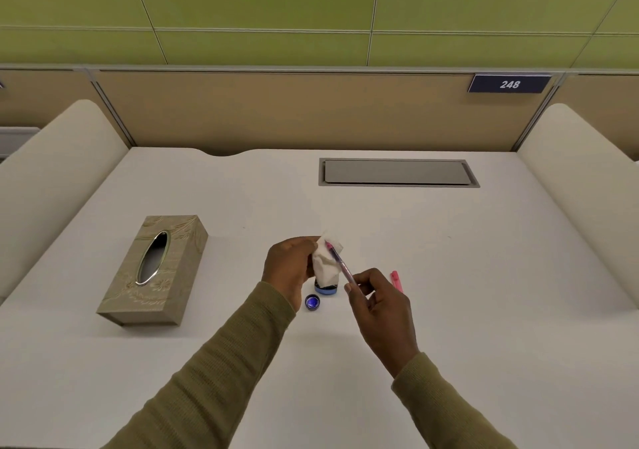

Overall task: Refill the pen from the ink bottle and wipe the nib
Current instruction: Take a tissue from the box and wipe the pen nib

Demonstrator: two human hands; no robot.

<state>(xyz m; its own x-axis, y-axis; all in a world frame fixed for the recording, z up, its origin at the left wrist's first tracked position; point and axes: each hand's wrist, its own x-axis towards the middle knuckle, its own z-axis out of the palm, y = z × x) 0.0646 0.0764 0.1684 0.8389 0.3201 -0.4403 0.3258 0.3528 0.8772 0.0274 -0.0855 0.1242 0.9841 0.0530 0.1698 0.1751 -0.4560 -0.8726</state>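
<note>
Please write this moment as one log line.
phase: wiping nib | left hand: holds tissue | right hand: holds pen | ink bottle: open

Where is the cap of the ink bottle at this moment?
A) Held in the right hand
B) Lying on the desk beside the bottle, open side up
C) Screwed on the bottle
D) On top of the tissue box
B: the blue cap lies on the desk just left of the ink bottle, while the left hand holds a tissue and the right hand holds the pen.
</note>
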